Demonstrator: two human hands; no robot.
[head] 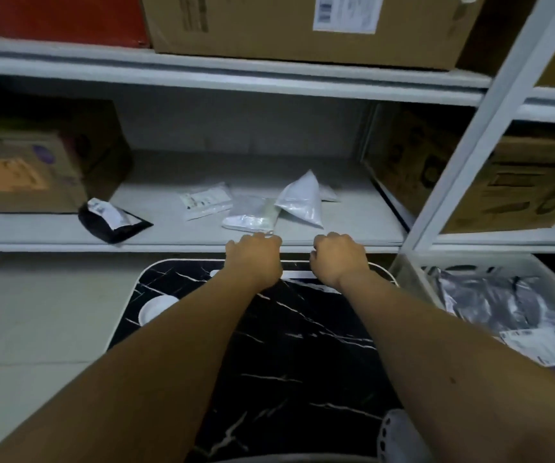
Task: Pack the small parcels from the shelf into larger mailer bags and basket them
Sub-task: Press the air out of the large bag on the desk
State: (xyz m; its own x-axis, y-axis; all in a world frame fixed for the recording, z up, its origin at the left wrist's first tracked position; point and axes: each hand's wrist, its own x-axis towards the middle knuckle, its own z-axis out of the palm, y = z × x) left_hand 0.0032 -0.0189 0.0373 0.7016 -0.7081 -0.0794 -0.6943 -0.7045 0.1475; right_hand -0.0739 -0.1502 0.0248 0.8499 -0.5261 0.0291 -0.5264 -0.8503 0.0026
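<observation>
Over the black marble-patterned table [303, 355], the left hand [254, 259] and right hand [338, 259] reach curled, fingers hidden, grip unclear. Just beyond, near the white metal shelf's [176, 240] front edge, lie clear crinkled plastic parcels [252, 215]: likely light, limp, slippery; pinch a corner.

Black tabletop [289, 345] showing white marble veins; black parcel [109, 225] lying left, white parcels [303, 202] gleaming right on grey-white shelf [182, 235].
</observation>
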